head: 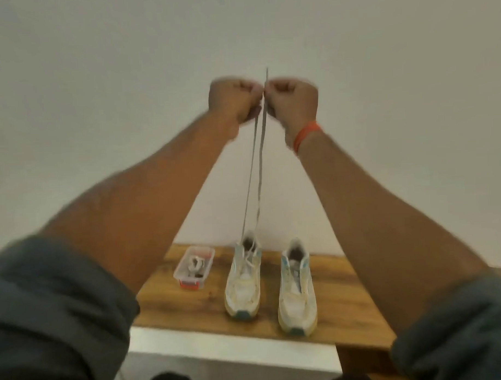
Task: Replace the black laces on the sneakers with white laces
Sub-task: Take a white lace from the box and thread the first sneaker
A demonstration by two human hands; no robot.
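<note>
Evening up a white lace point(257, 172) above the left-hand sneaker point(243, 278), I am holding both ends raised high against the wall.

I am pinching the two strands with my left hand point(235, 100) and right hand point(293, 98), fingers curled, knuckles nearly touching, one tip poking up between them. The lace is running almost straight down and away from my hands to the sneaker's upper eyelets, its long axis near vertical. The sneaker is standing on the table point(191, 305), toe pointing toward me, heel toward the wall, beside the other sneaker point(296, 285), which looks unlaced. A clear box point(194, 267) holding more laces is sitting just left of it. Both hands are equally near; the next pull looks to be straight upward.
</note>
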